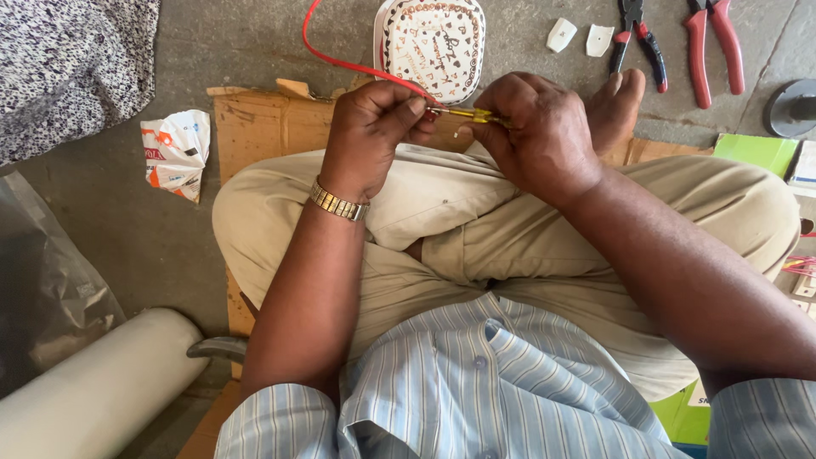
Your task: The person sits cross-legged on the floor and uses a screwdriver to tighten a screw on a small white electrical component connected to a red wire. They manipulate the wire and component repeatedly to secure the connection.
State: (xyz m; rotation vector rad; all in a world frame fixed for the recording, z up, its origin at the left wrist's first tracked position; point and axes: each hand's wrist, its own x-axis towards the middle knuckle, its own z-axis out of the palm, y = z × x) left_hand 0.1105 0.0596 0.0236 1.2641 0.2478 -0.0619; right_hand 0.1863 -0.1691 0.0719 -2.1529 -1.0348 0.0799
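Person seated cross-legged on a flattened cardboard sheet [255, 127], beige trousers, striped shirt, both hands raised over the knees

Left hand [370, 136]: curled closed, thumb and fingers pinching the end of a red wire [340, 61]. Metal watch band at the wrist. The wire runs off toward 11 o'clock, arcs up and leaves the frame at the top edge

Right hand [535, 127]: closed around a small yellow-handled tool [466, 113], likely a screwdriver; only a short yellow stretch and a thin metal tip show between the two hands. The tip meets the wire end right at the left fingertips. The hands sit close together, nearly touching

Round about:
- 12 o'clock from the hands, just beyond: white patterned tray [433, 42] with heart border, on the stone floor
- 1 o'clock: two small white plastic pieces [578, 37], side by side
- 2 o'clock: two red-handled pliers [676, 42], lying near each other
- 9 o'clock, well apart: crumpled printed wrapper [176, 153]
- 7 o'clock, lower corner: white pipe [93, 391]
- Bare foot [616, 102] just beside the right hand
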